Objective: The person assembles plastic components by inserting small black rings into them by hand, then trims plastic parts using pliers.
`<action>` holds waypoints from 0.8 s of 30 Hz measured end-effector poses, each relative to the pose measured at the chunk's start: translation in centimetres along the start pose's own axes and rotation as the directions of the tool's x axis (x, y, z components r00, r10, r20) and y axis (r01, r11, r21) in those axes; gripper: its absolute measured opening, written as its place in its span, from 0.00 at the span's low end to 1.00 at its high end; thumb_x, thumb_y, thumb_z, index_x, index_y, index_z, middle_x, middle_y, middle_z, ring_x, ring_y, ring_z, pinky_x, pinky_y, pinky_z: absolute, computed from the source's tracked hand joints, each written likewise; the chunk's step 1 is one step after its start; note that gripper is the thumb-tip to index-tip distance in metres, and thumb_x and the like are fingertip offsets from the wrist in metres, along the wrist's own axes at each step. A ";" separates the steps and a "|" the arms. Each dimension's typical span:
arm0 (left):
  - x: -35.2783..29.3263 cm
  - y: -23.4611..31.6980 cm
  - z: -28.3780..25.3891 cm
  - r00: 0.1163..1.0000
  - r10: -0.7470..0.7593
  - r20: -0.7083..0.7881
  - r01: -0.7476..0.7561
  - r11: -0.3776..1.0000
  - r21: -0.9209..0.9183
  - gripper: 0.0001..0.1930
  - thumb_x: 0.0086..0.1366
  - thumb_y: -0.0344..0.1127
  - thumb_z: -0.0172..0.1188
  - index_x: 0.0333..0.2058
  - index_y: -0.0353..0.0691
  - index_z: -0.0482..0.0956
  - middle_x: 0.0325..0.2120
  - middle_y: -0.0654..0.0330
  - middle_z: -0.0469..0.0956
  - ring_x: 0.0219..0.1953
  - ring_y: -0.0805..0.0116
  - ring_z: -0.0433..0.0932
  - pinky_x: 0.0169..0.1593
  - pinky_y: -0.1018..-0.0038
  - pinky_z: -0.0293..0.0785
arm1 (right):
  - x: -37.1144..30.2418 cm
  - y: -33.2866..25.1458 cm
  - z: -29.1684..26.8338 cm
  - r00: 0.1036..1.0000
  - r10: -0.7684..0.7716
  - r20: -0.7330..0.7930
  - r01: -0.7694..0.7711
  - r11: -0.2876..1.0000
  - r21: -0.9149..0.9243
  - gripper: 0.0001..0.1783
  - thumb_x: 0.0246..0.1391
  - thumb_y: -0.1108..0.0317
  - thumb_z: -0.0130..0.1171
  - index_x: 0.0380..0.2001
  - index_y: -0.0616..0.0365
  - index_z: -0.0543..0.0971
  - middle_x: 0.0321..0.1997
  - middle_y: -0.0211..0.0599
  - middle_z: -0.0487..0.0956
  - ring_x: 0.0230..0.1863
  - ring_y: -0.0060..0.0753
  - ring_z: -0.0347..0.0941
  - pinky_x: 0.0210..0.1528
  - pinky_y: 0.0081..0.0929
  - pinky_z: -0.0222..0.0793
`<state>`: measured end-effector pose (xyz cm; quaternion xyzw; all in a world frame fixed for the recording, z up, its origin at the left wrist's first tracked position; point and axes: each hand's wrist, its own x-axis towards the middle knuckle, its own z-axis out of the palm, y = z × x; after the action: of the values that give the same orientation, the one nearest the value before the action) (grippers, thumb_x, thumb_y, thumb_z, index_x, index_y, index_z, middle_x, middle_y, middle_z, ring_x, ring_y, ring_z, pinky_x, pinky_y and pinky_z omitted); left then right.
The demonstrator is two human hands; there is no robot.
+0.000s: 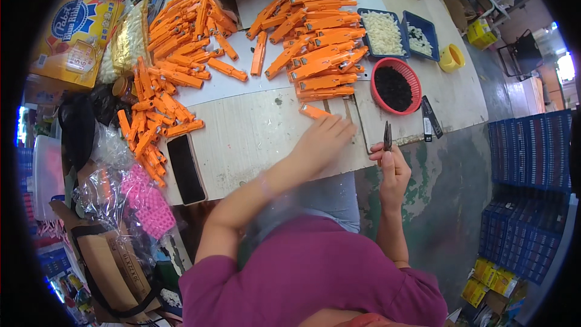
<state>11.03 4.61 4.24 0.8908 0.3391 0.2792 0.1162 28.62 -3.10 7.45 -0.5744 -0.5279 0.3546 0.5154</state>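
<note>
My right hand (pixel 392 172) is closed around needle-nose pliers (pixel 387 135), their dark pointed jaws aimed away from me past the table's front edge. Over the front of the table, my left hand (pixel 324 143) is slightly blurred, its fingers stretched out to the right with nothing visible in them. Just beyond its knuckles lies one slim orange plastic piece (pixel 313 111); I cannot tell whether the hand touches it. A stack of similar orange pieces with metal parts (pixel 324 54) lies farther off. Right of it, a red basket (pixel 416 79) holds small black parts.
Blue trays (pixel 404 31) of small white parts stand beyond the basket, near a yellow cup (pixel 451 59). More orange pieces (pixel 181 54) are heaped at the left, above a phone (pixel 186 169). A black narrow packet (pixel 432 118) lies at the right edge. Blue crates (pixel 529 151) stand on the floor.
</note>
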 end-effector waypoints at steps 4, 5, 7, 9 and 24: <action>1.3 -2.2 3.4 0.985 -0.011 0.171 -0.025 0.978 0.207 0.08 0.58 0.34 0.55 0.34 0.38 0.74 0.31 0.57 0.71 0.36 0.58 0.72 0.40 0.62 0.70 | -1.2 0.7 -0.8 0.999 0.007 -0.039 -0.008 0.999 -0.031 0.16 0.61 0.66 0.48 0.26 0.66 0.78 0.36 0.37 0.77 0.38 0.28 0.72 0.42 0.24 0.65; 1.2 -2.1 3.4 0.985 -0.002 0.173 -0.034 0.978 0.205 0.08 0.58 0.34 0.55 0.34 0.38 0.74 0.31 0.57 0.71 0.36 0.58 0.72 0.40 0.62 0.70 | -1.4 0.9 -1.1 0.999 0.023 -0.038 -0.026 0.996 -0.089 0.16 0.61 0.66 0.48 0.26 0.66 0.79 0.36 0.37 0.77 0.38 0.28 0.72 0.42 0.24 0.65; 0.2 -1.2 2.7 0.991 -0.133 -0.020 0.132 0.991 -0.031 0.08 0.60 0.36 0.56 0.36 0.40 0.75 0.29 0.57 0.73 0.31 0.59 0.74 0.34 0.65 0.72 | -1.3 1.4 -1.3 0.996 0.094 -0.012 -0.094 0.979 -0.182 0.15 0.60 0.65 0.51 0.28 0.66 0.79 0.37 0.39 0.77 0.39 0.31 0.73 0.43 0.25 0.66; -0.5 -0.5 1.3 0.973 -0.193 -0.125 0.176 0.975 -0.135 0.09 0.59 0.35 0.57 0.37 0.40 0.75 0.26 0.57 0.73 0.28 0.60 0.74 0.31 0.66 0.71 | -0.9 1.1 -0.4 0.996 0.088 0.031 -0.078 0.972 -0.224 0.14 0.59 0.65 0.51 0.29 0.66 0.79 0.38 0.41 0.77 0.39 0.34 0.74 0.43 0.25 0.66; -6.3 0.8 -5.3 0.810 -0.561 0.171 0.510 0.528 -0.679 0.12 0.65 0.41 0.54 0.39 0.39 0.75 0.18 0.68 0.69 0.18 0.76 0.66 0.22 0.78 0.62 | -0.6 1.5 5.0 0.904 -0.316 0.287 0.398 0.868 -0.296 0.06 0.49 0.73 0.59 0.26 0.64 0.73 0.31 0.47 0.74 0.33 0.49 0.71 0.33 0.36 0.68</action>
<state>4.52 -0.14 6.21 0.6209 0.4681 0.3663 0.5111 24.07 -2.49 4.82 -0.5033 -0.7355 0.2173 0.3982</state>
